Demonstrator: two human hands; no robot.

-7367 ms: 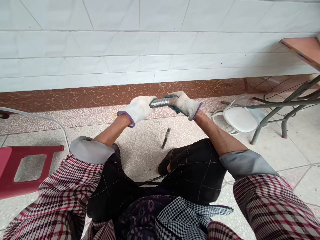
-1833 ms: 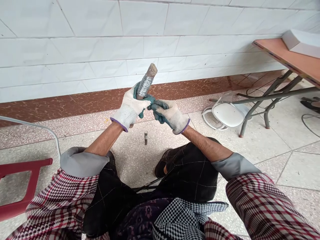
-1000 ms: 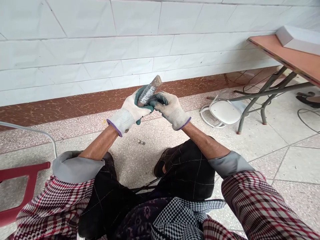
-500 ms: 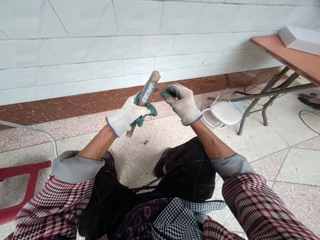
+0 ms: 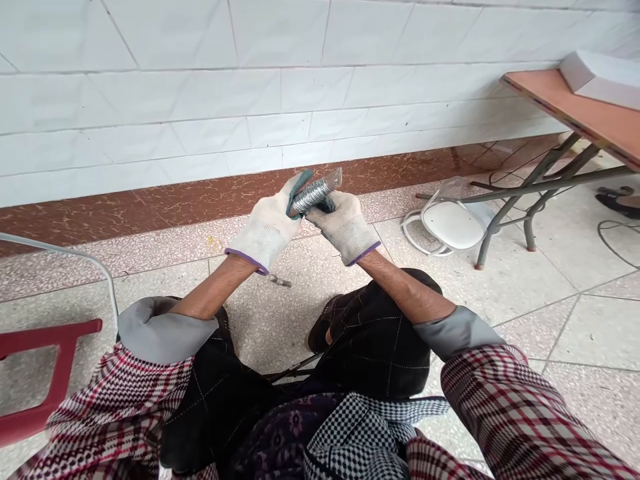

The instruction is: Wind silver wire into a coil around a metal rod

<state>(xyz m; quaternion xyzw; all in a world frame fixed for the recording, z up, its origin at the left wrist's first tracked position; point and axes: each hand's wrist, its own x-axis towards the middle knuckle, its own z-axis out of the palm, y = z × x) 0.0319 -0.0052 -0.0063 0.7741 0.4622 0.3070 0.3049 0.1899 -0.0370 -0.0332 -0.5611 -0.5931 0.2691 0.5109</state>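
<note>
A short wooden stick (image 5: 335, 178) wound with silver wire (image 5: 312, 193) lies tilted up to the right in my left hand (image 5: 275, 217). That hand wears a white work glove with a green palm, its fingers closed round the stick's lower part. My right hand (image 5: 345, 220), gloved alike, is against the lower right side of the winding with curled fingers. Its fingertips are partly hidden, so what they pinch cannot be made out. Below the hands, a small metallic object (image 5: 281, 281) hangs or lies over the floor; which of the two is unclear.
A white tiled wall (image 5: 200, 100) with a brown skirting runs ahead. To the right stand an orange-topped folding table (image 5: 560, 100) and a white folding stool (image 5: 453, 225). A red plastic frame (image 5: 60, 373) and a grey hose (image 5: 65, 248) are at left.
The stick has tipped from steep to flatter, its top going right and down. My right hand has come in from the right to the winding. The small metallic object shifted slightly left.
</note>
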